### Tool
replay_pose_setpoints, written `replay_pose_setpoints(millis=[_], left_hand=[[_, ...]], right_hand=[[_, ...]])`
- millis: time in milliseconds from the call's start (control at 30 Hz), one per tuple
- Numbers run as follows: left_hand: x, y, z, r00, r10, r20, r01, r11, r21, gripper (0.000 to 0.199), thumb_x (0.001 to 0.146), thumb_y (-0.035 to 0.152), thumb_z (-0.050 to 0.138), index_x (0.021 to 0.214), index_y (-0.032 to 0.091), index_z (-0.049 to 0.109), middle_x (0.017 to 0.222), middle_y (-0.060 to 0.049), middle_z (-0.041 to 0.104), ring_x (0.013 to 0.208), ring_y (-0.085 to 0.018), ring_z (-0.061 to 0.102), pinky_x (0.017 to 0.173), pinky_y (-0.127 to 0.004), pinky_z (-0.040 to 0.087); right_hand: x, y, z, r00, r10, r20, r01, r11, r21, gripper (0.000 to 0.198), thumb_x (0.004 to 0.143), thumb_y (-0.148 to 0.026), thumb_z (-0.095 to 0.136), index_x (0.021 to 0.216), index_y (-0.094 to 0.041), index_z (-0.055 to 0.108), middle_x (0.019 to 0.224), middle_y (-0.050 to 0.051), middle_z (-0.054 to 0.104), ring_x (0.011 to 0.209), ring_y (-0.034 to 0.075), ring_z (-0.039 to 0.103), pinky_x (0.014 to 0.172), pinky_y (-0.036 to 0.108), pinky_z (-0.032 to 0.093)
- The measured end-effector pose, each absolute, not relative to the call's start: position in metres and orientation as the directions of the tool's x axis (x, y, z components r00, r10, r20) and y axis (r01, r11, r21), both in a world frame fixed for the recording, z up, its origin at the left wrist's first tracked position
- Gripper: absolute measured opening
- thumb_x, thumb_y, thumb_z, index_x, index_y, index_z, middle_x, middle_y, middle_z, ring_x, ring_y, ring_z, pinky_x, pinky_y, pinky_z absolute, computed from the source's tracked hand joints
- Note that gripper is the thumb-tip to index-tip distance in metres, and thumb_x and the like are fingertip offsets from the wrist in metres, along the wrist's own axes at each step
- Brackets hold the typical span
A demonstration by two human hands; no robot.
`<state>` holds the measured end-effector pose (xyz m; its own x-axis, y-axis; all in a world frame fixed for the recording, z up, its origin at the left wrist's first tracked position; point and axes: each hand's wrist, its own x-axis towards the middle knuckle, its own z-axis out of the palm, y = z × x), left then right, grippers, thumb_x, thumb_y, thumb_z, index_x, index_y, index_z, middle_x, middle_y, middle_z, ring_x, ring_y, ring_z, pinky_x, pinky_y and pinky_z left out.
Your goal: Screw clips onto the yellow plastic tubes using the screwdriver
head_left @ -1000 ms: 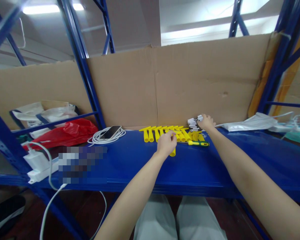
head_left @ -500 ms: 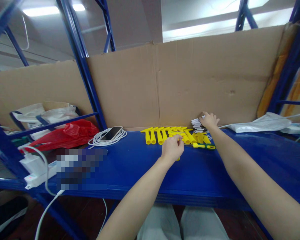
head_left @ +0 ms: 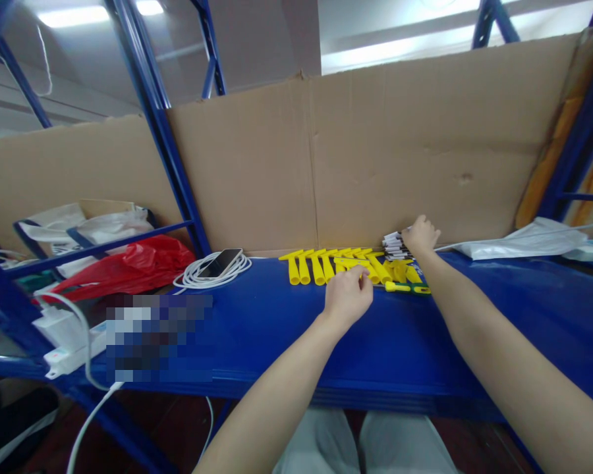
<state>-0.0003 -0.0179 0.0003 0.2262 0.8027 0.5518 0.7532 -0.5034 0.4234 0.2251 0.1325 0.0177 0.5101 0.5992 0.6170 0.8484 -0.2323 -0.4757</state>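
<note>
My left hand (head_left: 348, 299) is closed above the blue shelf, fingers curled inward; what they hold is hidden. Just beyond it lies a row of yellow plastic pieces (head_left: 318, 270), each with a tubular body and a thin tapered end. A screwdriver (head_left: 408, 288) with a yellow and green handle rests to the right of that hand. Farther back, my right hand (head_left: 422, 234) is at the right side of a small stack of white and dark stick-like parts (head_left: 394, 246). Its fingers are bent together at the stack, and their tips are partly hidden.
A tall cardboard panel (head_left: 375, 151) closes off the back. Coiled white cable (head_left: 192, 273) and a phone (head_left: 221, 263) lie left. Beyond them are a red plastic bag (head_left: 133, 266) and a power strip (head_left: 74, 355). A white packet (head_left: 518, 242) sits right.
The view has shifted slightly. My left hand has moved a little right, and the yellow bit seen below it is now out of sight. My right hand has drawn slightly right, its fingers less spread.
</note>
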Motion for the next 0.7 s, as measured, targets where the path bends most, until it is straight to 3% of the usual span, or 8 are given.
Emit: replay_pose_setpoints(millis=[533, 700], left_hand=[[-0.008, -0.007, 0.005, 0.113, 0.826, 0.552, 0.76, -0.43, 0.488, 0.024, 0.083, 0.019, 0.049, 0.095, 0.019, 0.07, 0.077, -0.005, 0.07, 0.076, -0.019, 0.064, 0.072, -0.027, 0.047], [-0.01, 0.004, 0.003, 0.063, 0.851, 0.521, 0.696, -0.412, 0.588, 0.023, 0.081, 0.017, 0.049, 0.09, 0.018, 0.071, 0.074, -0.004, 0.07, 0.072, -0.018, 0.064, 0.07, -0.027, 0.048]], right_hand=[[0.242, 0.081, 0.014, 0.567, 0.611, 0.553, 0.769, -0.151, -0.622, 0.045, 0.077, -0.023, 0.05, 0.118, -0.005, 0.043, 0.118, 0.024, 0.054, 0.112, 0.032, 0.052, 0.091, 0.04, 0.041], [0.264, 0.092, -0.006, 0.567, 0.627, 0.534, 0.756, -0.14, -0.639, 0.047, 0.08, -0.023, 0.046, 0.125, -0.012, 0.038, 0.115, 0.021, 0.056, 0.108, 0.03, 0.055, 0.085, 0.041, 0.046]])
